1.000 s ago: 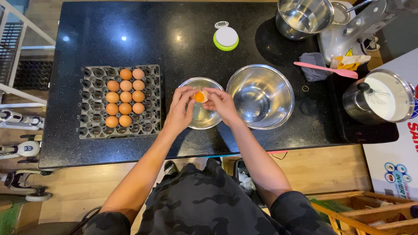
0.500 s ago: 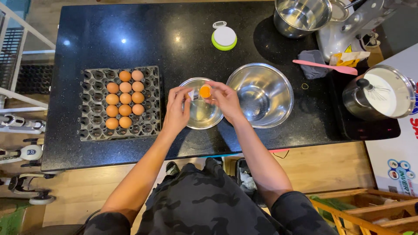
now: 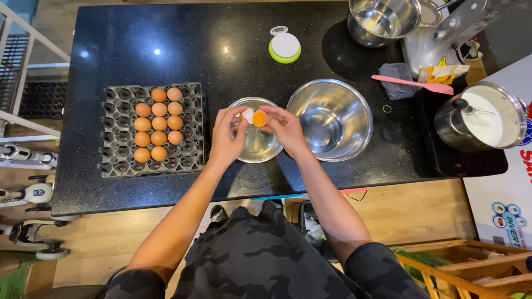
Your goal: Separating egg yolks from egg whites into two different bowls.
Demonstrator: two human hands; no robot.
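Head view, hands: the left hand [image 3: 226, 138] and the right hand [image 3: 284, 126] meet fingertip to fingertip above the small steel bowl [image 3: 256, 148].
Left grip: fingers pinched closed on a pale half of eggshell [image 3: 247, 115], its white inside facing up.
Right grip: fingers curled closed on the other shell half, which cradles the orange yolk [image 3: 259, 118]; the shell itself is mostly hidden by the fingers.
The two halves: just beside each other, nearly touching; I cannot tell whether they actually meet.
Below the grip: the small steel bowl sits directly under both hands on the black counter [image 3: 144, 50]; what lies in it is too glossy to make out.
Right of the grip: a larger steel bowl [image 3: 330, 119], just beside the small one and close to the right wrist.
Left of the grip: a dark egg tray [image 3: 116, 166] with brown eggs [image 3: 159, 123] filling its middle cells, near the left hand but apart from it.
Beyond the grip: a round white and green timer [image 3: 285, 45], well apart.
Far right of the grip: a pink spatula [image 3: 413, 84] lying over a grey cloth [image 3: 397, 72], and a pot of white liquid with a whisk [image 3: 481, 116] in it.
Far corner: a stand mixer [image 3: 449, 36] with its steel bowl [image 3: 383, 21], well away from both hands.
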